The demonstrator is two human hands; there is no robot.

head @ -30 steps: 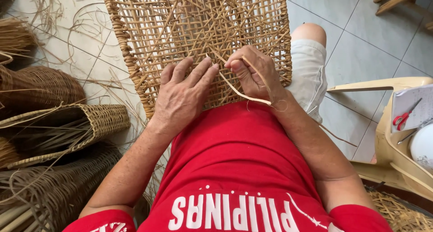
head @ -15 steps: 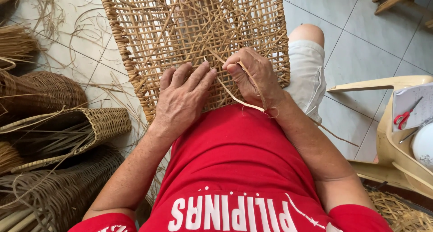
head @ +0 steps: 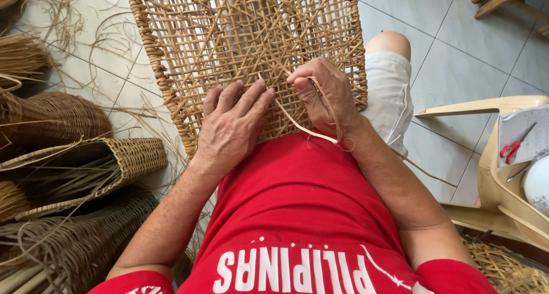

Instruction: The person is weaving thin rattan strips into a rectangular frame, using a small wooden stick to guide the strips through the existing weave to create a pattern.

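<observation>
Both hands work a woven rattan panel [head: 246, 42] resting on the lap.

The left hand [head: 231, 128] lies flat and open on the panel's near edge, apparently steadying it; the right hand [head: 323, 94], just beside it, pinches a loose rattan strip [head: 297, 125] curling off the panel. Left of the panel sit baskets [head: 74, 168]; right of it, red scissors [head: 512, 148] on a plastic chair [head: 503, 197].

You have one woven panel [head: 240, 37] on your lap and two hands on it: left hand [head: 231, 128], right hand [head: 323, 94]. One loose strip [head: 303, 125] runs from the right hand. Three baskets sit at your left [head: 63, 114] [head: 123, 157] [head: 74, 242]. One chair [head: 503, 197] carries one pair of scissors [head: 512, 148].
</observation>
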